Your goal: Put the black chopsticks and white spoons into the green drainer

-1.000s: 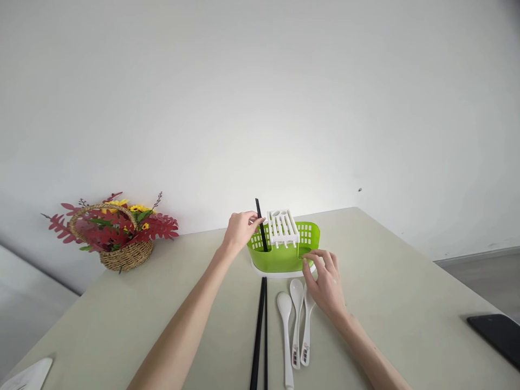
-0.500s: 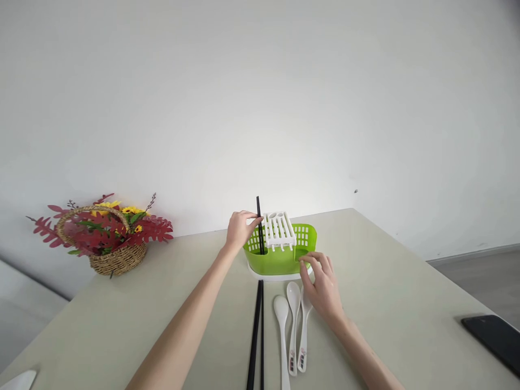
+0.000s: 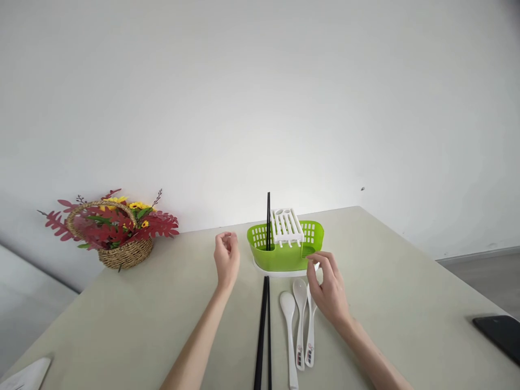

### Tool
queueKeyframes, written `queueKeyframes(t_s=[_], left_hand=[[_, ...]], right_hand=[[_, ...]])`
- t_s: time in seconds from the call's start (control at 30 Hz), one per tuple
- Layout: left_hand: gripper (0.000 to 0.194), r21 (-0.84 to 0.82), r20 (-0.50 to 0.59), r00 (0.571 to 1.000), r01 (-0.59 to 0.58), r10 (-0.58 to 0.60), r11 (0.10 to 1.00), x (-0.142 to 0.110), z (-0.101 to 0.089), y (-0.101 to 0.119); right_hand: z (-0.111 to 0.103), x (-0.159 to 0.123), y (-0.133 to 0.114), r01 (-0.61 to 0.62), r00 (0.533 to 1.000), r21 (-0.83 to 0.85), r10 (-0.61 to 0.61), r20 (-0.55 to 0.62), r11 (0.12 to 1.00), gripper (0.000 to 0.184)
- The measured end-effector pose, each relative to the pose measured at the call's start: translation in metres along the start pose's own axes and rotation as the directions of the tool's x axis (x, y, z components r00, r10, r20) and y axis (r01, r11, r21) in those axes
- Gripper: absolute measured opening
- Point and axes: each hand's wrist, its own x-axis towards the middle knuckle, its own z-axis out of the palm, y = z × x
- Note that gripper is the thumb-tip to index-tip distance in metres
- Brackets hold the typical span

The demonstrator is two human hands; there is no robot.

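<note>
A green plastic cutlery basket (image 3: 280, 258) with a white slotted top rack (image 3: 286, 225) stands on a white base. Two black chopsticks (image 3: 268, 216) stand upright in its left compartment. Left of the basket, apart from it, my left hand (image 3: 226, 257) is raised, fingers loosely bent, nothing in it. My right hand (image 3: 328, 287) pinches the basket's low front rim at the right. In front of the basket lie more black chopsticks (image 3: 262, 330) and three white spoons (image 3: 288, 306); my right hand partly covers the rightmost one.
A wicker basket (image 3: 130, 253) of red leaves and yellow flowers stands at the left by the wall. A black phone (image 3: 498, 333) lies near the right table edge. A white object (image 3: 34, 374), partly cut off, lies at the lower left.
My left hand has let go of the upright chopsticks and drawn back to the left. My right hand stays at the basket's rim. The whole view has shifted slightly.
</note>
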Motion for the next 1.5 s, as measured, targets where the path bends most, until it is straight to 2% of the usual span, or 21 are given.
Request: queueKeyframes(t_s=[0.1,0.17,0.23,0.3,0.37,0.43,0.6,0.97,1.5], left_hand=[[0.031,0.031,0.1,0.991,0.082,-0.085,0.996,-0.024,-0.014,-0.016],[0.03,0.125,0.24,0.962,0.101,-0.129,0.987,-0.039,-0.024,-0.023],[0.03,0.236,0.408,0.901,0.049,-0.144,0.971,-0.051,-0.033,-0.026],[0.03,0.313,0.556,0.82,-0.053,-0.137,0.948,-0.061,-0.039,-0.025],[0.033,0.344,0.652,0.747,-0.141,-0.128,0.928,-0.067,-0.043,-0.021],[0.036,0.352,0.694,0.711,-0.193,-0.117,0.916,-0.073,-0.044,-0.018],[0.031,0.352,0.711,0.7,-0.275,-0.064,0.895,-0.085,-0.041,-0.015],[0.019,0.295,0.766,0.641,-0.295,-0.041,0.909,-0.083,-0.049,-0.013],[0.017,0.269,0.745,0.666,-0.358,0.043,0.894,-0.09,-0.05,-0.018]], right_hand=[[-0.002,-0.003,-0.009,0.056,0.996,0.043,-0.059,0.066,0.997,0.013],[-0.001,-0.005,-0.014,0.093,0.989,0.075,-0.101,0.104,0.993,0.012],[0.001,-0.009,-0.019,0.124,0.98,0.094,-0.136,0.145,0.988,0.013],[0.004,-0.012,-0.022,0.14,0.97,0.098,-0.156,0.187,0.985,0.013],[0.006,-0.016,-0.025,0.149,0.961,0.091,-0.166,0.221,0.985,0.013],[0.007,-0.018,-0.026,0.157,0.955,0.079,-0.172,0.241,0.984,0.013],[0.008,-0.021,-0.027,0.176,0.95,0.044,-0.181,0.256,0.983,0.013],[0.008,-0.025,-0.022,0.165,0.944,0.026,-0.165,0.286,0.986,0.013],[0.006,-0.025,-0.021,0.192,0.939,0.017,-0.188,0.288,0.981,0.013]])
